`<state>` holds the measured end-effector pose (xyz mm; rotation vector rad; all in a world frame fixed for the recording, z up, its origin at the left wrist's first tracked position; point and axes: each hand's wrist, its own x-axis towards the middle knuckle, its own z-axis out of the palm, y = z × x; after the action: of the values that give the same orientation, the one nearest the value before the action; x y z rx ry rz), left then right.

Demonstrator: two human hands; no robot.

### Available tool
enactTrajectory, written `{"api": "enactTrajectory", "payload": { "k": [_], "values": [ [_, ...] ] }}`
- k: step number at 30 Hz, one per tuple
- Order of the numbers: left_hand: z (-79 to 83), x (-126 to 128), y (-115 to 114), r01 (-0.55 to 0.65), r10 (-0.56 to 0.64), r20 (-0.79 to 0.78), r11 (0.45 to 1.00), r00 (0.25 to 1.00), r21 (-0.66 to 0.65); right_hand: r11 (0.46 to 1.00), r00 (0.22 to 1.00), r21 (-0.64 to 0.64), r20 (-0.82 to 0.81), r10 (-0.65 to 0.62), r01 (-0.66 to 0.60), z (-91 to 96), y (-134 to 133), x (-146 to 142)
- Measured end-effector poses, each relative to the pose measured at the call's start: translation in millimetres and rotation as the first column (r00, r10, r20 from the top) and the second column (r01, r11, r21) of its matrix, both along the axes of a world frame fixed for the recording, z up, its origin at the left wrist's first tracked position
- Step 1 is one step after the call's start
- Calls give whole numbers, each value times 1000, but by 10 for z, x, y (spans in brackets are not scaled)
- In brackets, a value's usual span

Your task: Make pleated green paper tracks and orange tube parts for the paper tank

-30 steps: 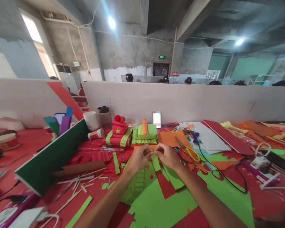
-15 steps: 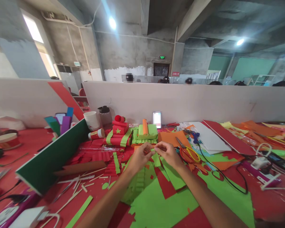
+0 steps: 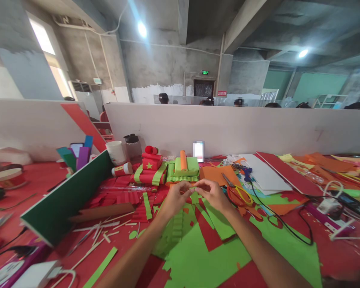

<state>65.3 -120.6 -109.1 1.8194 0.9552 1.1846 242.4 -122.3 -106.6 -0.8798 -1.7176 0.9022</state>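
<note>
My left hand (image 3: pixel 177 197) and my right hand (image 3: pixel 211 194) meet fingertip to fingertip above the middle of the table. Both are closed in a pinch on a small green piece (image 3: pixel 194 197), seemingly paper or foam, mostly hidden by the fingers. Just beyond them sits a green tank model (image 3: pixel 186 167) with an orange roll (image 3: pixel 183 161) on top. Left of it is a red tank model (image 3: pixel 151 165) with green bands and a star. Cut green sheets (image 3: pixel 210 256) lie under my forearms.
Orange-and-yellow scissors (image 3: pixel 238 193) and a blue glue gun (image 3: pixel 246 172) with a black cable lie to the right. A dark green board (image 3: pixel 69 200) stands at the left, near thin white sticks (image 3: pixel 99 236). A phone (image 3: pixel 198 151) leans against the white partition (image 3: pixel 228 128).
My fingers have shifted slightly around the small piece, the right hand's fingers now more arched over it. The hands remain together in the same place.
</note>
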Motion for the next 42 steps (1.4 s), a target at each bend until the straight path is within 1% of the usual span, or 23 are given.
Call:
{"api": "enactTrajectory", "payload": {
  "k": [6, 12, 22, 30, 38, 42],
  "values": [
    [35, -1, -14, 11, -9, 47, 998, 999, -55, 1000, 1000, -11, -29, -4, 4, -42, 38, 15],
    [11, -6, 5, 10, -8, 43, 999, 999, -40, 1000, 1000, -3, 2, -22, 22, -39, 31, 12],
    [16, -19, -20, -44, 47, -76, 998, 996, 45, 996, 993, 65, 92, -70, 64, 10, -22, -8],
    [-37, -41, 22, -52, 57, -88, 997, 994, 51, 996, 992, 66, 107, -71, 64, 19, -38, -15],
    [-48, -49, 26, -78, 90, -154, 994, 984, 81, 993, 985, 76, 143, -97, 86, 13, -37, -18],
    [-51, -40, 16, -76, 88, -159, 994, 983, 85, 993, 981, 76, 163, -104, 93, 13, -38, -20]
  ]
}}
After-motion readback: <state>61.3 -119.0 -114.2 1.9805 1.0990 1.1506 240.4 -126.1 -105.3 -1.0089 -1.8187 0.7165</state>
